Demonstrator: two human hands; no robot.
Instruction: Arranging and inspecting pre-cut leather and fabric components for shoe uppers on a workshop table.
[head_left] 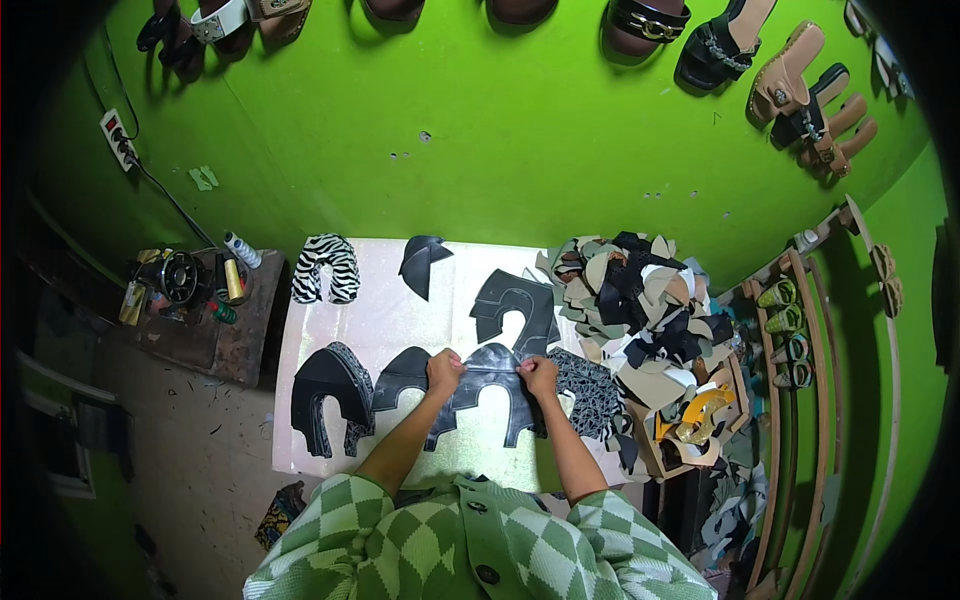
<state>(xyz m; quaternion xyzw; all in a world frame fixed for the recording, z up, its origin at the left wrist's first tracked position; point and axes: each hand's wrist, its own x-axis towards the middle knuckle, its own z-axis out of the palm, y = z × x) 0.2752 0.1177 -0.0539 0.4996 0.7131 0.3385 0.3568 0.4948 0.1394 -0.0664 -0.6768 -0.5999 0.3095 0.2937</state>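
Note:
Between both hands I hold a black U-shaped leather shoe upper piece (pixel 490 382) over the white table (pixel 400 320). My left hand (pixel 445 371) pinches its left side, and my right hand (pixel 538 374) pinches its right side. Just left of it lies another black U-shaped piece (pixel 400 378). Farther left sits a stack of black and patterned U-shaped pieces (pixel 330 390). Beyond my right hand are more black curved pieces (pixel 512 305), overlapping. Next to that hand lies a black-and-grey patterned piece (pixel 585 390), partly covered.
Zebra-striped pieces (pixel 325 268) and pointed black pieces (pixel 427 262) lie along the table's far side. A heap of scraps (pixel 635 300) covers its right end, beside a box (pixel 735 405) with a yellow tape dispenser (pixel 708 405). A sewing machine (pixel 175 275) stands left; sandals (pixel 720 50) hang on the green wall.

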